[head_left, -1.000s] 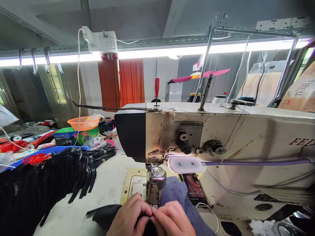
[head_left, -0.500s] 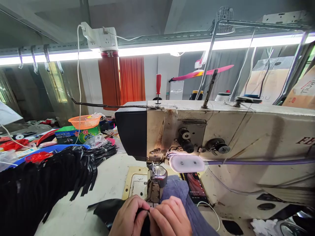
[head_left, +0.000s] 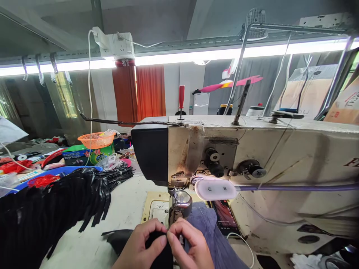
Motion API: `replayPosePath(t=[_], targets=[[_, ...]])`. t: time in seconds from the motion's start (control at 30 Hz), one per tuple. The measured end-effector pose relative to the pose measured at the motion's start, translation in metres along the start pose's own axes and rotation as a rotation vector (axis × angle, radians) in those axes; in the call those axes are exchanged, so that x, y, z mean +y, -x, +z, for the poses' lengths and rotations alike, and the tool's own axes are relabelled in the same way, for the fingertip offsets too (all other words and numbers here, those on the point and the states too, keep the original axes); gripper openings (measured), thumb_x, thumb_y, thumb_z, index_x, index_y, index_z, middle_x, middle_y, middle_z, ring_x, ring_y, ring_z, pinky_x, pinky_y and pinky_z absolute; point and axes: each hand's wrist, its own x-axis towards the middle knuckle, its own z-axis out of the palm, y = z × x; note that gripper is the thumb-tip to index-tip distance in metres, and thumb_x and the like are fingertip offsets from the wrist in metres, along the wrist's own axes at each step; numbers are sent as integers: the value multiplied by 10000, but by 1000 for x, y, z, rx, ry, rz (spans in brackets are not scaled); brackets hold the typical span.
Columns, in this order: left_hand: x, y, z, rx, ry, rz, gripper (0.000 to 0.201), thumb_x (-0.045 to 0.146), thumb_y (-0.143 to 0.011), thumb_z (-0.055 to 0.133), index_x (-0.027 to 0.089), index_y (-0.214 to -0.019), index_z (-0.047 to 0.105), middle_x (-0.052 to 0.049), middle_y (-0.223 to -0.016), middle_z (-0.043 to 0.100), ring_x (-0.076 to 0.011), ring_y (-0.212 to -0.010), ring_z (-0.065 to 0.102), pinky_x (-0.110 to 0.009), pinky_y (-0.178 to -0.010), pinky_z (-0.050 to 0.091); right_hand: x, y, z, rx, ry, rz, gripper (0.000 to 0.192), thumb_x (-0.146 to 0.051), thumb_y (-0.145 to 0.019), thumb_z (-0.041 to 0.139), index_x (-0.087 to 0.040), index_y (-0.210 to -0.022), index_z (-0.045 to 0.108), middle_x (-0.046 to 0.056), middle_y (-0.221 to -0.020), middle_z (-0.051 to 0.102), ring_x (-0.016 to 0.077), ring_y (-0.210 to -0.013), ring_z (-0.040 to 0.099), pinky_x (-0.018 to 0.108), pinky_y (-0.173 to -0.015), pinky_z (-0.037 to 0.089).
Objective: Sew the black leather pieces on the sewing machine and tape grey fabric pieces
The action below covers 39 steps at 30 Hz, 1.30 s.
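Observation:
My left hand [head_left: 143,244] pinches the edge of a piece of black fabric [head_left: 161,252] between thumb and fingers. Right beside it, fingertips nearly touching, my right hand [head_left: 190,243] is also closed at the same edge. Both hands are just in front of the presser foot area of a sewing machine [head_left: 179,203], and they hide the needle. A flap of the black material spreads out to the left of my left hand. Behind my right hand a blue-grey cloth [head_left: 202,220] lies on the machine bed.
A heap of black strips [head_left: 56,201] covers the table's left side. Behind it stand a blue tray [head_left: 64,169] and an orange basket [head_left: 97,140]. A phone [head_left: 224,216] lies under the lit oval lamp [head_left: 215,189]. A red-handled screwdriver [head_left: 181,98] stands on the machine head.
My hands have shifted slightly; the left thumb now lies extended along the fabric edge and my right fingers have risen into a pinch. The view has moved a little.

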Motion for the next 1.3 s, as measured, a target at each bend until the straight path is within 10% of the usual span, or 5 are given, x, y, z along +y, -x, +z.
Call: replayPosePath(t=[0.23,0.33,0.5,1.07,1.3], targets=[[9,-9,0,12,127,-112,298,462,-801,586,166,-802,609,5,-737,529,-162,-751,456,-261,-711,377,13,2,-10,-58,-39,-40,145,-128,-926,529,-199,-949,653,-4,-773,628,99,-712,615,187,-643,504],[15,-15,-3,-18,154,-139,321,487,-787,573,166,-778,573,17,-703,494,-152,-706,419,-266,-676,360,19,0,-17,28,145,-358,390,6,-878,511,-142,-1230,589,92,-1016,631,140,-911,622,241,-759,551],[20,-36,-3,1,114,-123,287,455,-765,560,171,-730,540,20,-685,473,-154,-703,411,-275,-674,342,27,-16,-24,149,475,-844,173,-57,-888,552,-105,-888,719,98,-959,665,179,-852,587,318,-699,542],[12,-95,11,-57,235,-49,318,297,-800,550,170,-1059,684,-54,-1062,708,-250,-1035,586,-361,-1003,381,67,-29,-50,-85,702,-725,303,-50,-860,569,-84,-1139,683,159,-1020,740,296,-1032,671,423,-811,599],[16,-90,6,-73,206,-211,214,286,-713,560,165,-807,709,-21,-837,710,-243,-906,589,-343,-859,411,69,-23,-47,-5,694,-689,282,-102,-853,637,-208,-1100,725,70,-888,771,231,-791,722,356,-728,605]])
